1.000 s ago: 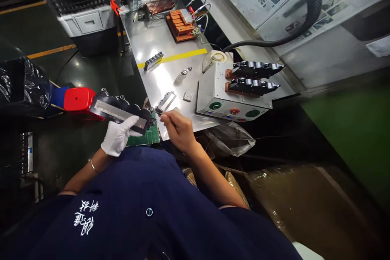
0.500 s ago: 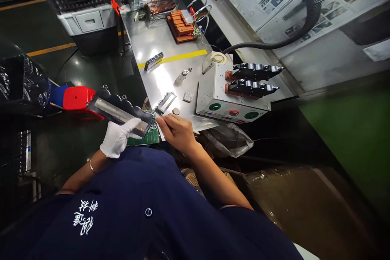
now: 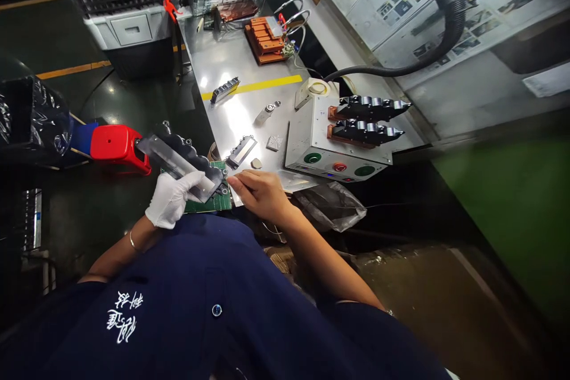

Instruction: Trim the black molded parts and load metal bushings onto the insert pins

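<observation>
My left hand (image 3: 168, 199), in a white glove, grips a long black part with a clear or silvery flat face (image 3: 178, 167); the part is tilted, its scalloped edge facing up. At the part's right end is my bare right hand (image 3: 260, 193), its fingers pinched together; whatever they hold is too small to make out. Beneath the part lies a green mat (image 3: 209, 203) on the table's near edge. A similar black part with a silvery strip (image 3: 241, 151) rests on the metal table (image 3: 214, 59), just beyond my right hand.
On the table stand a white box (image 3: 307, 130) with buttons and two black parts on top, an orange fixture (image 3: 266, 40), another black part (image 3: 225, 90) and a small bottle (image 3: 267, 113). A red stool (image 3: 114, 142) is at left, a plastic bag (image 3: 332, 205) below the box.
The held part has turned slightly and its left end has shifted right and down. My right hand stays pinched near its right end. The view has moved a little.
</observation>
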The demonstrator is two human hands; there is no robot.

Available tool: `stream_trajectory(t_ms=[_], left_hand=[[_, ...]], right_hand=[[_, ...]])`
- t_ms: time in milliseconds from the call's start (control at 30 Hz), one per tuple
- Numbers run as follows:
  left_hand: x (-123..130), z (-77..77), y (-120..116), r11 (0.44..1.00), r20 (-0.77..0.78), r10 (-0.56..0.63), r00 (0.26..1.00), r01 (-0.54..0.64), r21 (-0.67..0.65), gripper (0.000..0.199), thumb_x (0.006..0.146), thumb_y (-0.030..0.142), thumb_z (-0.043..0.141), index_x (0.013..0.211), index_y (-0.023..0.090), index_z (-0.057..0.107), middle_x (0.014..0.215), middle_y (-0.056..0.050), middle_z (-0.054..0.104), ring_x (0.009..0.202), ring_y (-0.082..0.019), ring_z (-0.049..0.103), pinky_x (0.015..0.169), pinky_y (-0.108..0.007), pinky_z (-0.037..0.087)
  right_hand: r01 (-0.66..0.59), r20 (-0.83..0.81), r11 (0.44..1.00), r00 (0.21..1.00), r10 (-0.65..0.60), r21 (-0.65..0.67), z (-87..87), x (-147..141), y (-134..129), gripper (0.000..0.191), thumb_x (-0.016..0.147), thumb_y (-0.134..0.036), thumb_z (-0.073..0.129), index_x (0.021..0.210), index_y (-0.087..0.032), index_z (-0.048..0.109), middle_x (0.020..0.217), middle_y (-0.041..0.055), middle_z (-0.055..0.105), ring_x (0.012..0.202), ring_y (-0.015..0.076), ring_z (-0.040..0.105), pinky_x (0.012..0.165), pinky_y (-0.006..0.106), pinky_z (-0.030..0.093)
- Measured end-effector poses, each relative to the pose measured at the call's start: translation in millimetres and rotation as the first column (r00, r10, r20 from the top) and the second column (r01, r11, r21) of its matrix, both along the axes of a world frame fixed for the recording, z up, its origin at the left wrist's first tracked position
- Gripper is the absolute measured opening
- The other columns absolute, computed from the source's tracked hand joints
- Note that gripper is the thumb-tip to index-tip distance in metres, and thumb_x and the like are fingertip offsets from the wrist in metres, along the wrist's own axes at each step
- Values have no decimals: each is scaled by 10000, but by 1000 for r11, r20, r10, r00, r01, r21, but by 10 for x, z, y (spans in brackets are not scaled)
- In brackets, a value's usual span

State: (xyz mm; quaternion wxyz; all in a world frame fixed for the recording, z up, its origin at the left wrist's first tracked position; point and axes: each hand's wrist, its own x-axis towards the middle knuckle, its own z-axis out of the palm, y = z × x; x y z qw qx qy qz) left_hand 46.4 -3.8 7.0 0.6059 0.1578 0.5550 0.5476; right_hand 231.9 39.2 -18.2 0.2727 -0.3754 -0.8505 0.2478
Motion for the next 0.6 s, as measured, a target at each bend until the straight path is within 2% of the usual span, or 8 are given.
stream_trajectory(t_ms=[67, 133, 167, 233, 300, 333, 433, 600], left_hand=[[-14, -18, 18, 999, 34, -37, 999, 37, 8, 252, 552, 216, 843, 755, 145, 713, 762, -34, 731, 786, -222, 714, 657, -279, 586], [-44, -33, 47, 994, 52, -105, 993, 106, -16, 249, 576, 202, 831, 784, 135, 712, 758, -37, 727, 704, -207, 706, 580, -272, 577], [-64, -38, 66, 990, 58, -135, 989, 137, -33, 247, 592, 195, 822, 800, 124, 709, 749, -41, 724, 651, -195, 694, 535, -268, 568], [-106, -45, 107, 979, 87, -189, 978, 194, -61, 230, 631, 165, 795, 831, 102, 701, 743, -54, 721, 605, -176, 679, 509, -264, 565], [-138, -59, 141, 965, 144, -239, 960, 252, -75, 186, 665, 125, 762, 835, 88, 696, 755, -71, 726, 625, -171, 685, 559, -271, 587], [-146, -71, 152, 958, 174, -260, 950, 276, -79, 163, 678, 106, 746, 832, 87, 697, 765, -78, 730, 641, -169, 690, 585, -271, 594], [-142, -129, 168, 943, 219, -295, 930, 320, -90, 105, 706, 82, 714, 810, 92, 704, 775, -80, 735, 644, -158, 689, 598, -252, 594], [-121, -204, 173, 939, 252, -288, 924, 324, -114, 101, 736, 84, 691, 833, 84, 718, 806, -91, 744, 657, -154, 693, 621, -248, 596]], right_hand=[[-211, 6, 971, 977, 213, -109, 59, 75, 47, 510, 997, -421, 385, 542, -196, 434, 504, -32, 397, 477, 81, 349, 511, 254, 294], [-423, -9, 883, 902, 431, -204, 122, 146, 86, 505, 1001, -422, 382, 558, -192, 457, 512, -37, 407, 476, 73, 368, 510, 241, 304], [-478, -4, 851, 872, 489, -215, 147, 172, 100, 494, 1004, -420, 380, 581, -188, 485, 529, -32, 433, 487, 72, 391, 516, 236, 313], [-457, 71, 880, 881, 468, -130, 173, 194, 118, 470, 992, -466, 395, 651, -180, 547, 580, -11, 493, 529, 84, 436, 528, 243, 316], [-330, 191, 942, 930, 314, 56, 163, 179, 128, 500, 940, -590, 426, 703, -177, 580, 631, 19, 534, 577, 112, 457, 527, 264, 293], [-290, 244, 946, 937, 250, 145, 147, 163, 132, 541, 898, -660, 434, 704, -178, 583, 644, 30, 543, 591, 125, 458, 522, 272, 276], [-322, 366, 908, 906, 213, 268, 87, 120, 144, 625, 849, -746, 386, 653, -183, 572, 642, 43, 553, 597, 137, 448, 514, 283, 248], [-420, 393, 842, 876, 279, 338, 32, 127, 160, 579, 932, -619, 370, 611, -181, 571, 577, 19, 526, 551, 118, 414, 523, 276, 258]])
